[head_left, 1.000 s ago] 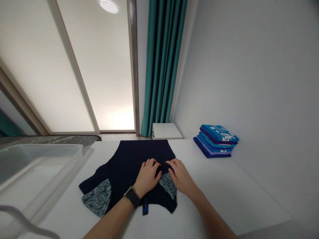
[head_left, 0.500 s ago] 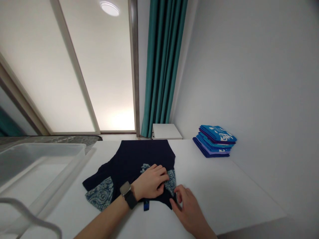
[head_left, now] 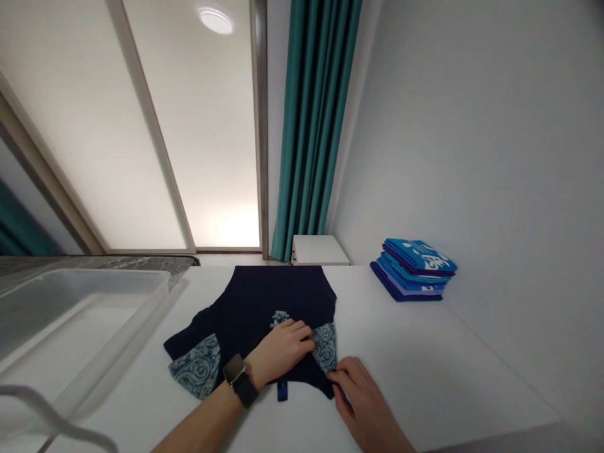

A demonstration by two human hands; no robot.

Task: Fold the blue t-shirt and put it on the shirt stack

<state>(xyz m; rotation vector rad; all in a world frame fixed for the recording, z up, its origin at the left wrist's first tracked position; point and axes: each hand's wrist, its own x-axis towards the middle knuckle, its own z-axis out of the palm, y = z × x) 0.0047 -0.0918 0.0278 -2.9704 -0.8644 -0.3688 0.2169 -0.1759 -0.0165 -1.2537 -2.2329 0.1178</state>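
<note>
A navy shirt [head_left: 278, 286] lies spread on the white table, its neckline towards me. Swirl-patterned blue fabric trims both sleeves, a decorative knot sits on the chest, and a blue tag [head_left: 282, 390] sticks out at the neck. My left hand [head_left: 283, 349], wearing a dark watch [head_left: 236, 372], rests palm down on the shirt; its bent fingers touch the inner edge of the right patterned sleeve [head_left: 324, 346]. At that sleeve's lower corner, my right hand [head_left: 361, 393] pinches the shirt's edge between thumb and fingers.
On the table's right, by the wall, stands a stack of folded blue and purple clothes [head_left: 413, 270]. A translucent plastic bin [head_left: 141, 314] is at the left, with a blurred grey curved bar [head_left: 51, 415] in front. Behind the table is a white cabinet [head_left: 318, 250].
My right thumb and fingers have closed on the shirt's edge near the sleeve. My left fingers have drawn back slightly left from the patterned sleeve. The view has shifted a little.
</note>
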